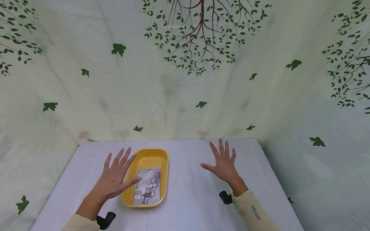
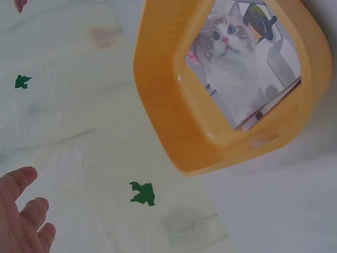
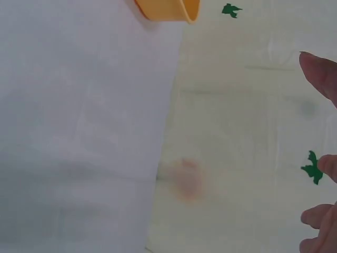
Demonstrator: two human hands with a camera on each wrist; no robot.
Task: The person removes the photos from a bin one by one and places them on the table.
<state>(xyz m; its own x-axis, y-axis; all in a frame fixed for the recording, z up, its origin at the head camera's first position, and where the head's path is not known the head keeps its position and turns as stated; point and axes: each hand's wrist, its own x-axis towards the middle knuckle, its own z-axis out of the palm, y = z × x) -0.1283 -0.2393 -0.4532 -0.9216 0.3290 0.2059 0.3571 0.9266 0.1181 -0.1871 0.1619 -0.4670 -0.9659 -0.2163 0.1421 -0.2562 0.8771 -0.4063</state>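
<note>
My left hand (image 1: 114, 179) is held up with its fingers spread, and in the head view its thumb and forefinger overlap the left side of a yellow plastic tray (image 1: 164, 179). Inside the tray lies what looks like a small stack of picture cards (image 2: 231, 68); the top one shows a fluffy white and grey cat with blue eyes. Over the right part of the table, apart from the tray, my right hand (image 1: 224, 165) is raised too, fingers spread and thumb pointing left. Neither hand holds anything.
A white cloth covers the table (image 1: 190, 199). Behind it and at both sides hangs a pale curtain (image 1: 173, 96) printed with leafy branches and green birds. Black wrist cameras sit under the left wrist (image 1: 106, 220) and right wrist (image 1: 225, 197).
</note>
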